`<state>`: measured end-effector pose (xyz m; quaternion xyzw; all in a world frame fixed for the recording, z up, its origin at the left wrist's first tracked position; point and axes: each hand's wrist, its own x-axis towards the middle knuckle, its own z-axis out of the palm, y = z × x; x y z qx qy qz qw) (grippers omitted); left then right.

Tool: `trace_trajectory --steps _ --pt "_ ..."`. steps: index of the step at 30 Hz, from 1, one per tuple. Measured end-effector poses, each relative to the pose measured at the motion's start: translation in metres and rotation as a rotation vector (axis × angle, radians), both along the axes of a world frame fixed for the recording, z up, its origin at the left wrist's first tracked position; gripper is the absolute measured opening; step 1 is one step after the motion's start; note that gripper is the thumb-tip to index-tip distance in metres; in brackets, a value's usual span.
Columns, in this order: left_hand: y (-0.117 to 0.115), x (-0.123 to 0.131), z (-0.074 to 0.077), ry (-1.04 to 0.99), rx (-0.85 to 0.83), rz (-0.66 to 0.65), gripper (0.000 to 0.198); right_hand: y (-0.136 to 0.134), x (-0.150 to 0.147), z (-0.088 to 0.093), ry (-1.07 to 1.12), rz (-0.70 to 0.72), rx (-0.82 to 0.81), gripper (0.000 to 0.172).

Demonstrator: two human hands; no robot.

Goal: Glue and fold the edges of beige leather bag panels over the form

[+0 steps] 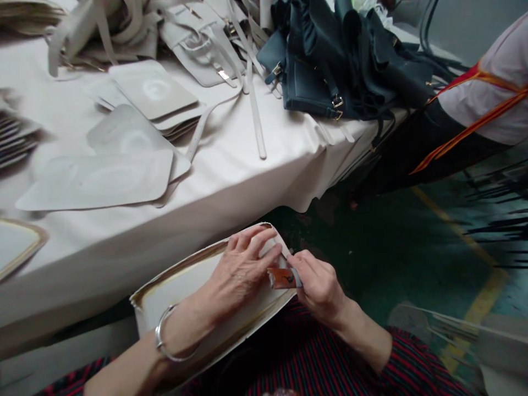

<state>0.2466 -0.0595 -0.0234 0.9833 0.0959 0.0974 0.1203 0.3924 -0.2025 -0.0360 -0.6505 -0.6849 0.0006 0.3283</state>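
A pale leather-like bag panel (187, 280) with a raised edge and brownish, glue-like borders lies tilted on my lap. My left hand (241, 269) rests palm down on it, fingers apart and bent towards the far right corner. At that corner my right hand (319, 283) is closed around a short flat tool (284, 278), orange-brown with a dark mark and a pale ragged end. Its kind is unclear. The right fingertips also touch the panel's edge, close to the left fingers.
A white-covered table (231, 181) stands ahead, bearing loose pale panels (99, 176), a pale strap (256, 110), pale bags (202, 49) and dark bags (313, 82). Another person (490, 93) stands at right. Green floor (445, 253) with yellow lines lies below.
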Motion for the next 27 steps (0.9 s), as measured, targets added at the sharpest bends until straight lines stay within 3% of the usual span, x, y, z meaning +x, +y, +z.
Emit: trace_trajectory --steps 4,8,10,12,14,15,17,18,20,22,25,27 --pt "-0.008 0.008 0.002 0.023 -0.061 -0.094 0.029 -0.005 -0.002 0.002 0.007 0.016 -0.099 0.035" --pt "-0.004 0.003 0.011 0.022 -0.131 -0.064 0.027 0.01 0.012 -0.004 0.185 0.045 -0.114 0.011" --pt "0.007 -0.021 0.015 -0.011 -0.136 0.089 0.027 0.032 0.023 -0.006 0.251 0.027 -0.121 0.019" --pt "0.021 -0.058 0.016 -0.051 -0.136 0.416 0.04 0.062 0.031 -0.004 0.265 -0.003 -0.133 0.022" --pt "0.034 -0.1 0.015 -0.055 -0.232 0.739 0.056 0.092 0.034 -0.001 0.229 0.074 -0.162 0.042" --pt "0.039 -0.118 0.013 -0.031 -0.391 0.797 0.051 0.105 0.035 0.001 0.2 0.159 -0.177 0.04" --pt "0.044 -0.143 0.008 -0.062 -0.662 0.863 0.035 0.125 0.035 0.002 0.137 0.35 -0.185 0.014" --pt "0.044 -0.15 0.006 -0.104 -0.735 0.874 0.031 0.131 0.035 0.002 0.117 0.421 -0.175 0.007" --pt "0.042 -0.154 0.004 -0.21 -0.736 0.876 0.025 0.136 0.037 0.002 0.11 0.506 -0.153 0.015" --pt "0.042 -0.152 0.005 -0.25 -0.686 0.778 0.02 0.135 0.04 0.005 0.12 0.57 -0.158 0.021" --pt "0.053 -0.152 0.01 -0.15 -0.641 0.571 0.024 0.13 0.044 0.008 0.121 0.622 -0.163 0.028" --pt "0.064 -0.155 0.013 -0.037 -0.648 0.522 0.028 0.129 0.045 0.008 0.14 0.594 -0.153 0.024"
